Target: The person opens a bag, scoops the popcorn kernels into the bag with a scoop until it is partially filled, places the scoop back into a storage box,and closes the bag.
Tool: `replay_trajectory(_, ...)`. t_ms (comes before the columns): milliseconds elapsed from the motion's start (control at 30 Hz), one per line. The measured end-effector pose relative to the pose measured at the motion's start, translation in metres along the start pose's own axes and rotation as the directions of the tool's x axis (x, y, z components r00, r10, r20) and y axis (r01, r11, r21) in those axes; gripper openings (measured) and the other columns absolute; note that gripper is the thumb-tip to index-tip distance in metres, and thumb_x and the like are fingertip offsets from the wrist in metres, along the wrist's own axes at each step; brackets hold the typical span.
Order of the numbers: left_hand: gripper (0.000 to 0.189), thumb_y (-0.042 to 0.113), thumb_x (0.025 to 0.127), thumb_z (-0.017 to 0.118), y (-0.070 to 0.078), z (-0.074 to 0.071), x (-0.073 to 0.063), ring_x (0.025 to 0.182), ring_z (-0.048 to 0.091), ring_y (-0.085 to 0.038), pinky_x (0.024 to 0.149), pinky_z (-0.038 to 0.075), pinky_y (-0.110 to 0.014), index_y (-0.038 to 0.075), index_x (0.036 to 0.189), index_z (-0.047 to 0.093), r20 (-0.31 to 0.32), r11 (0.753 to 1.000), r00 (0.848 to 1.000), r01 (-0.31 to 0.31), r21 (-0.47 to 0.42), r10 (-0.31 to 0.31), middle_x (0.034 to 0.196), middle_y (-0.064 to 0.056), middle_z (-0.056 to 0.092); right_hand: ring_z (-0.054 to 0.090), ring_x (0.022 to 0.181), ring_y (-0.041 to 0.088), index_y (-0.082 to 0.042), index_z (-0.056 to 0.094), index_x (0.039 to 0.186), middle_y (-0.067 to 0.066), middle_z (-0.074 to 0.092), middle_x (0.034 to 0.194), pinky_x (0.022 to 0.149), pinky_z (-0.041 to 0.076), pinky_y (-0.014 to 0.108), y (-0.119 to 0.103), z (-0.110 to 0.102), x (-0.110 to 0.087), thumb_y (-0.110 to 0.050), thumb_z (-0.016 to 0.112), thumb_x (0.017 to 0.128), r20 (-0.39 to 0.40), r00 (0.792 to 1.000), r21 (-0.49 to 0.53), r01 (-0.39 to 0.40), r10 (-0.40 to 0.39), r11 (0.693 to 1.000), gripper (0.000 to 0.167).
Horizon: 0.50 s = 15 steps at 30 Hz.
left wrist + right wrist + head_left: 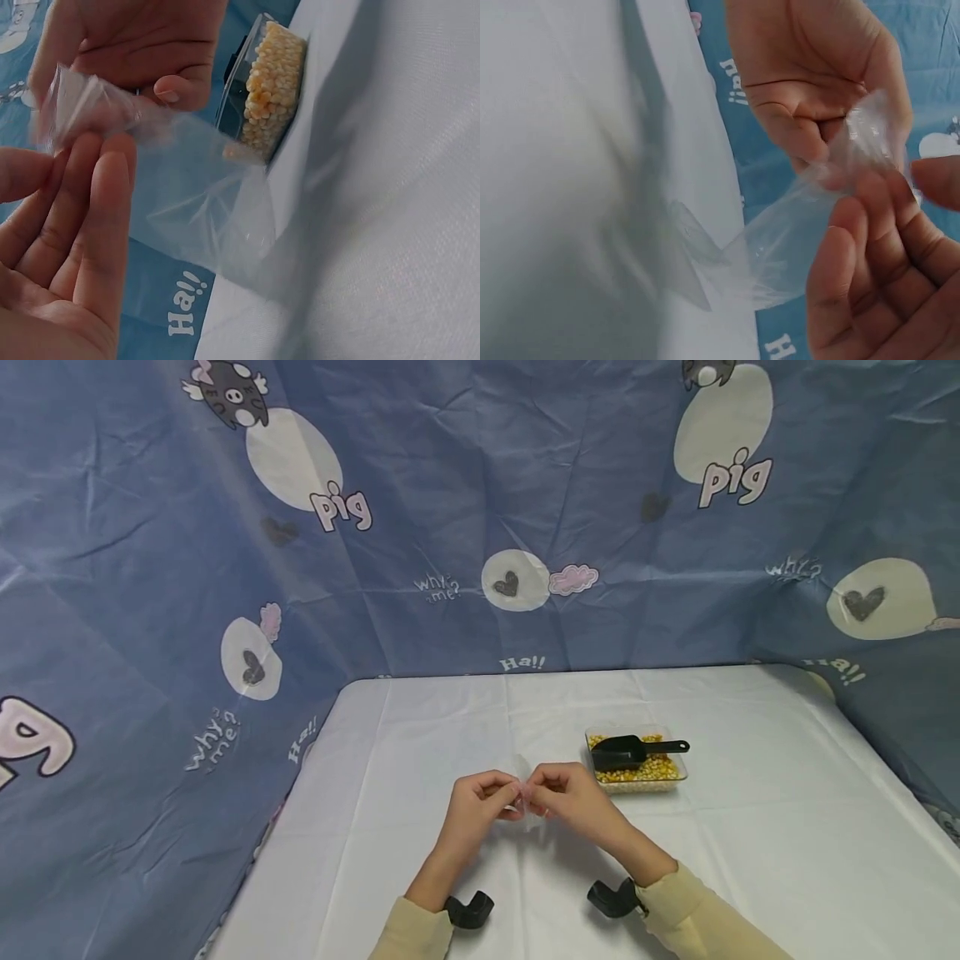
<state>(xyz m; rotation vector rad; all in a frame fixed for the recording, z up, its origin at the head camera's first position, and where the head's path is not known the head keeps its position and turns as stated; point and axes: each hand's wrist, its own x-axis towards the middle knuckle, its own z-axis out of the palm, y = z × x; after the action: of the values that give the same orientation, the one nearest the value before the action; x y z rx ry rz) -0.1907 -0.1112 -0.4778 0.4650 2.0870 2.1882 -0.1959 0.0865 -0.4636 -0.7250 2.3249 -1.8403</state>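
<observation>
Both hands meet at the upper edge of a clear plastic bag (214,199), which hangs limp over the white table. My left hand (478,802) pinches one side of the bag's top between thumb and fingers. From the other side, my right hand (576,793) pinches the same bunched edge, fingertips close to those of the left. In the right wrist view the bag (780,232) trails down from the fingers, thin and see-through, with nothing showing inside it.
A clear box (637,787) of yellow corn kernels and paler grains stands right of the hands. Across its top lies a black scoop (621,753), handle to the right. The white tablecloth (420,735) reaches back to a blue printed curtain (420,510).
</observation>
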Motion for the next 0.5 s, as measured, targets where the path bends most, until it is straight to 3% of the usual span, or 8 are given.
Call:
replay_trajectory(100,0.022,0.022,0.094,0.074,0.001,0.0,-0.001,0.079,0.071,-0.024,0.071,0.06,-0.042,0.0,0.098,0.074,-0.001,0.999,1.0,-0.006,0.038,0.006,0.087,-0.014,0.074,0.057,0.062,0.021,-0.014,0.071,0.078,0.004,0.063,0.068,0.055,0.047,0.029,-0.004,0.001,-0.001,-0.036,0.067,0.099,-0.012,1.0,-0.061,-0.02,0.019,0.998,0.03)
replay_trajectory(200,0.023,0.023,0.094,0.074,0.002,0.002,-0.001,0.08,0.071,-0.023,0.071,0.06,-0.042,0.001,0.098,0.074,0.011,0.999,1.0,-0.006,0.048,0.005,0.088,-0.014,0.074,0.057,0.062,0.018,-0.016,0.071,0.077,0.002,0.064,0.068,0.054,0.046,0.029,-0.007,0.0,-0.002,-0.037,0.066,0.099,-0.018,1.0,-0.098,-0.025,0.023,0.995,0.03)
replay_trajectory(500,0.01,0.008,0.098,0.066,0.017,0.01,-0.003,0.074,0.067,-0.023,0.07,0.059,-0.04,-0.001,0.093,0.067,0.026,0.997,1.0,0.0,0.078,-0.002,0.08,-0.017,0.068,0.063,0.07,0.028,-0.016,0.069,0.078,-0.002,0.067,0.076,0.058,0.052,0.031,-0.012,-0.004,-0.004,-0.017,0.065,0.1,-0.021,1.0,-0.097,-0.025,0.023,0.995,0.022)
